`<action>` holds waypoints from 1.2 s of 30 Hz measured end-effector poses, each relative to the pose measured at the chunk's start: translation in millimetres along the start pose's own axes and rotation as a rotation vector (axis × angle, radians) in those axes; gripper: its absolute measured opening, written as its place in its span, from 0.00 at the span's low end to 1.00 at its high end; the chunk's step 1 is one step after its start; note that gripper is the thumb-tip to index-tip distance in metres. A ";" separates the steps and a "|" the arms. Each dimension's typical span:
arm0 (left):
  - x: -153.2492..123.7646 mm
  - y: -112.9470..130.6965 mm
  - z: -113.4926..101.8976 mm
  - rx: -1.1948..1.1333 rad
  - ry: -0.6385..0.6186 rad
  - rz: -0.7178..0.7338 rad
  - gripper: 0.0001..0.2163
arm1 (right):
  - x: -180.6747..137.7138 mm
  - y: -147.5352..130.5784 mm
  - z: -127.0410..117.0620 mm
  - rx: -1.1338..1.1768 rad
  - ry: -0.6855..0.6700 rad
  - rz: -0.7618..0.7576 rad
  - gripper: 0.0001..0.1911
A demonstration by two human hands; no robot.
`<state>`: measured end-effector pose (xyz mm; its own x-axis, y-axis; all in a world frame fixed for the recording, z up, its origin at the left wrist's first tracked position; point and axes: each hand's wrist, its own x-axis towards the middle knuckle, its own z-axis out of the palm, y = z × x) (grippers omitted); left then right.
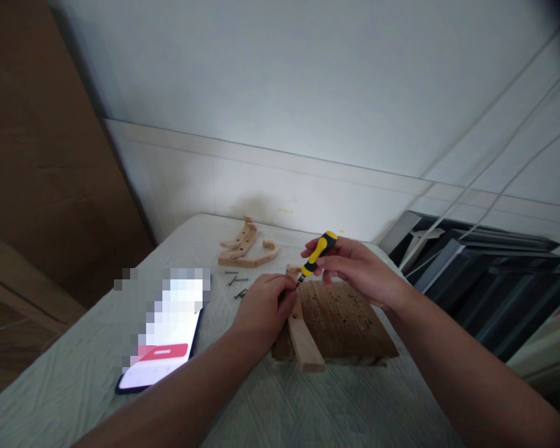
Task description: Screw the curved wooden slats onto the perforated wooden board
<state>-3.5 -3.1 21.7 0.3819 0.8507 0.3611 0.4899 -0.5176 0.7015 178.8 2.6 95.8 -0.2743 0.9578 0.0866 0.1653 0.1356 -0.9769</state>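
Note:
A yellow and black screwdriver (318,254) is held in my right hand (354,267), its shaft slanting down to the left. Its tip meets a light wooden hook (305,342) lying across the left part of a brown wooden board (340,317) full of small holes. My left hand (266,308) is closed on the hook beside the tip, thumb and fingers close together. Those fingers cover the spot under the tip, so I cannot see whether a screw is there. Several loose screws (237,281) lie left of the board.
More wooden hooks (247,246) lie toward the back of the cloth-covered table (233,398). A lit phone (163,351) lies on the left. The white wall (284,186) rises behind. Dark flat panels (476,280) and white cables (499,158) are at the right.

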 end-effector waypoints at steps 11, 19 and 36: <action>-3.3 2.0 -0.8 0.013 -0.011 -0.004 0.05 | -1.5 7.3 15.0 -0.181 0.073 -0.049 0.15; -2.9 3.9 -3.3 0.000 -0.019 0.011 0.06 | -7.8 -4.9 8.1 -0.097 -0.007 -0.011 0.17; -2.2 0.6 -1.4 0.043 -0.020 0.027 0.07 | 1.2 12.2 15.0 -0.376 0.204 -0.056 0.18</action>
<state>-5.1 -5.0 22.2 0.4106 0.8346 0.3673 0.5120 -0.5444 0.6645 166.3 1.6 81.1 -0.1062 0.9717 0.2112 0.4996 0.2358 -0.8336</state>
